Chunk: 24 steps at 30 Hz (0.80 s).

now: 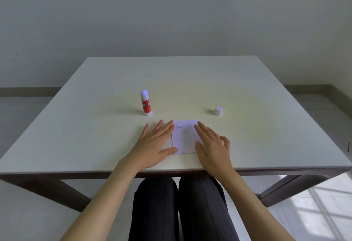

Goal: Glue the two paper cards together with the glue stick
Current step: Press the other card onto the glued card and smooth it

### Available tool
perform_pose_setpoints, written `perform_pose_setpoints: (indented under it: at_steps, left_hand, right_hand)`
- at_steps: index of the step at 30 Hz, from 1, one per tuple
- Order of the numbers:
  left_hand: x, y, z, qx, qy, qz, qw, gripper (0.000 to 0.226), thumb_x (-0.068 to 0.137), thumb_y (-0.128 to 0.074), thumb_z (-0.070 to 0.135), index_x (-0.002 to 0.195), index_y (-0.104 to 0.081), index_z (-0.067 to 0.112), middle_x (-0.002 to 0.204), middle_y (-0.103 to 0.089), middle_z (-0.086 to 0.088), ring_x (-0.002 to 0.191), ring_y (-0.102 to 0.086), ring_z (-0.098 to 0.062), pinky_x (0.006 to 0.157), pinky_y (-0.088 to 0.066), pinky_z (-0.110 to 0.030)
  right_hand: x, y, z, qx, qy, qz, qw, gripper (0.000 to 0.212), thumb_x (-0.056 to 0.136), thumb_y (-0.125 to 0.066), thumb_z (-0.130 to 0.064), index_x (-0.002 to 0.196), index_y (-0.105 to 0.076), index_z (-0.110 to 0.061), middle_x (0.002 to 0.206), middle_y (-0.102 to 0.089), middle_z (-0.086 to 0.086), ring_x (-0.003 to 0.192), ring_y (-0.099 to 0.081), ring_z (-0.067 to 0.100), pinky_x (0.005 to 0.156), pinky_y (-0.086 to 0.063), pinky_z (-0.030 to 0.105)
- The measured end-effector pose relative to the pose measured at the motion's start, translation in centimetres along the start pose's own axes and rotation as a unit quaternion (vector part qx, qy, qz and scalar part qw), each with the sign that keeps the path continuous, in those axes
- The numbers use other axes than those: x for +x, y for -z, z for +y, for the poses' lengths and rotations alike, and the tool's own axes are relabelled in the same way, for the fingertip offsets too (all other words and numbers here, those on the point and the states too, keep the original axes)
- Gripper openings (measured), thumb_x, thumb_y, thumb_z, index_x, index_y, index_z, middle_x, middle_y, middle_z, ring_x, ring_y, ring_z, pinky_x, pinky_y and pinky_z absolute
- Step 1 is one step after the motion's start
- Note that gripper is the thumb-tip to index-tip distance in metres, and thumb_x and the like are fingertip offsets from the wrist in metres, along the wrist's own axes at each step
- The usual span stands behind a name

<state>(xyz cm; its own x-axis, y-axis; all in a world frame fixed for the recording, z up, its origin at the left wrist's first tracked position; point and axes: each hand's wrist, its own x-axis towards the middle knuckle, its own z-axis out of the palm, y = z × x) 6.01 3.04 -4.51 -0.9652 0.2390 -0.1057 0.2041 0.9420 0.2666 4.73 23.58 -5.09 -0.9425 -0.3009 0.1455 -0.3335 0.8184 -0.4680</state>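
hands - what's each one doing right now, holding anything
Left hand: open, flat on the table, thumb on the card's left edge, holding nothing.
Right hand: open, flat on the card's right side, holding nothing.

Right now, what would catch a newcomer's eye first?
Two flat hands, left hand and right hand, press on a white paper card near the table's front edge. Behind stands an uncapped red glue stick, its white cap off to the right.

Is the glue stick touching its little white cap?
Apart. The head view shows the glue stick standing uncapped left of the paper card, while the cap sits far to its right, with bare table between them.
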Motion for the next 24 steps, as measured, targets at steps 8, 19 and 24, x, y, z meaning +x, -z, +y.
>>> perform_pose_setpoints:
  at_steps: [8, 19, 24]
  left_hand:
    - [1.3, 0.4, -0.3, 0.046, 0.004, -0.094, 0.995, 0.087, 0.085, -0.029, 0.069, 0.149, 0.012, 0.027, 0.156, 0.022, 0.016, 0.143, 0.023, -0.011, 0.115, 0.015, -0.05]
    - [1.6, 1.0, -0.2, 0.032, 0.014, -0.113, 0.993, 0.09, 0.083, -0.036, 0.07, 0.149, 0.01, 0.029, 0.156, 0.02, 0.018, 0.144, 0.022, -0.01, 0.115, 0.015, -0.054]
    - [1.8, 0.9, -0.2, 0.017, 0.015, -0.116, 0.993, 0.09, 0.084, -0.037, 0.068, 0.149, 0.011, 0.029, 0.156, 0.021, 0.019, 0.143, 0.025, -0.012, 0.114, 0.016, -0.054]
  right_hand:
    - [-1.1, -0.2, -0.5, -0.126, 0.143, -0.092, 0.977, 0.063, 0.088, -0.005, -0.044, 0.15, -0.008, -0.032, 0.158, -0.004, -0.018, 0.147, 0.013, 0.022, 0.113, 0.013, 0.055]
    - [1.6, -0.9, -1.1, -0.164, 0.116, -0.119, 0.972, 0.061, 0.095, -0.012, -0.047, 0.15, 0.003, -0.026, 0.161, 0.004, -0.01, 0.147, 0.014, 0.025, 0.11, 0.019, 0.059]
    - [2.4, -0.6, 0.3, -0.183, 0.122, -0.132, 0.967, 0.057, 0.097, -0.012, -0.046, 0.149, 0.007, -0.033, 0.159, 0.008, -0.017, 0.147, 0.016, 0.022, 0.11, 0.019, 0.058]
